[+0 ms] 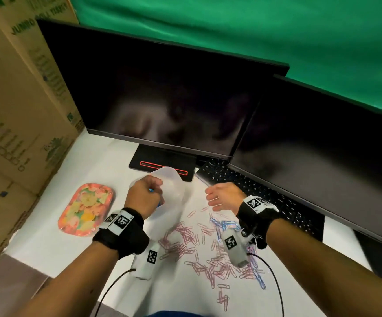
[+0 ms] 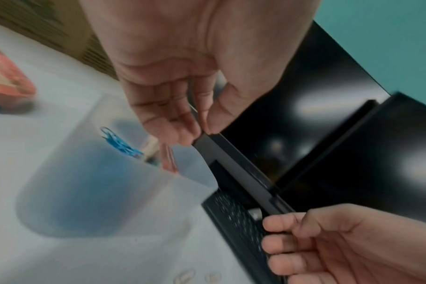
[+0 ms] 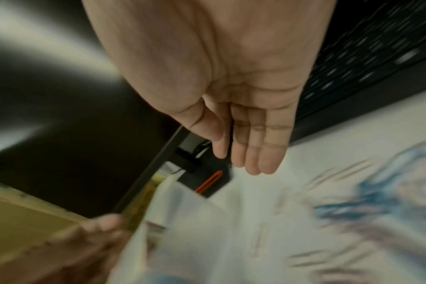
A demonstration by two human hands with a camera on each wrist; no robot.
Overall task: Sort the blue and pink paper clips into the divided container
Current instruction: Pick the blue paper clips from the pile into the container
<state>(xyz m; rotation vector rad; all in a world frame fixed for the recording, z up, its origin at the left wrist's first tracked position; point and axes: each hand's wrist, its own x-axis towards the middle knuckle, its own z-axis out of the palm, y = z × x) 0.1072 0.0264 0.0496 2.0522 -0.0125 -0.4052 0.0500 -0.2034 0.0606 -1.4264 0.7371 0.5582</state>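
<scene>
At the far left of the head view a flat, rounded orange tray with a floral pattern (image 1: pixel 86 209) lies on the white table (image 1: pixel 107 161), apart from the work. Just right of it, in the centre of the frame, the left hand (image 1: pixel 142 196) hovers over the translucent white plastic divided container (image 1: pixel 171 191). Its fingers are curled in with the tips brought close together; a bit of blue shows beneath them, but whether they pinch a clip cannot be told. The left wrist view shows the fingertips (image 2: pixel 180 132) narrow, right above the container's rim, with a small bunch of blue paper clips (image 2: pixel 121 144) already in one compartment and something pink in the compartment beside it.

Right of the container, the right hand (image 1: pixel 222 195) floats with fingers straight and relaxed, holding nothing. Below it, in the lower centre and lower right of the head view, the loose heap of pink paper clips (image 1: pixel 181 239) spreads over the table, mixed with unsorted blue clips (image 1: pixel 225 225).

To do this step well, the left hand would probably do best to release directly above the blue compartment, low to the rim, so nothing bounces across the divider. The free right hand could meanwhile gather the next clips of one colour only.
</scene>
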